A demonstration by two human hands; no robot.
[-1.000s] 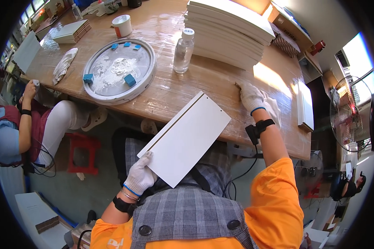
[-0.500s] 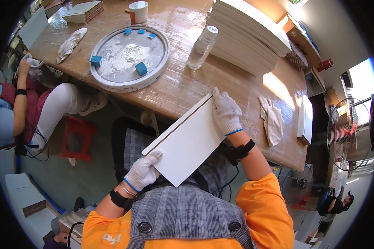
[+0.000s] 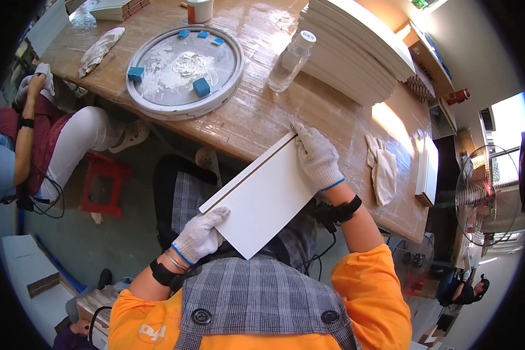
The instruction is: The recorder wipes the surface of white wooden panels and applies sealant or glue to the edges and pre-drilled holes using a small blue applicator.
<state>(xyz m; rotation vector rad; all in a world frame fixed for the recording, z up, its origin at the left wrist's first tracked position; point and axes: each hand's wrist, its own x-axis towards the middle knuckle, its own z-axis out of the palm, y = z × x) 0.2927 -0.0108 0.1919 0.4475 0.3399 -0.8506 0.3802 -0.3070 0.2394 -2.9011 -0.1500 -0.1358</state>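
Note:
A white rectangular board (image 3: 268, 201) lies slanted across my lap, its upper end at the table's front edge. A narrow brown groove runs along its far long side. My left hand (image 3: 201, 234), in a white knit glove, is closed on the board's near left corner, thumb on top. At the opposite end my right hand (image 3: 319, 156), gloved the same way, grips the upper right edge, with fingertips at the groove's end. The fingers under the board are hidden.
On the brown table (image 3: 233, 137) stand a round grey lid (image 3: 157, 99) with white paste and several blue sponge pieces, a clear bottle (image 3: 290, 63), and stacked white boards (image 3: 356, 52). Spare gloves (image 3: 382, 172) lie right. A person (image 3: 35, 140) sits left near a red stool (image 3: 103, 184).
My view has shifted slightly, so the table things sit a little differently. Both hands keep their hold on the board, which has hardly moved.

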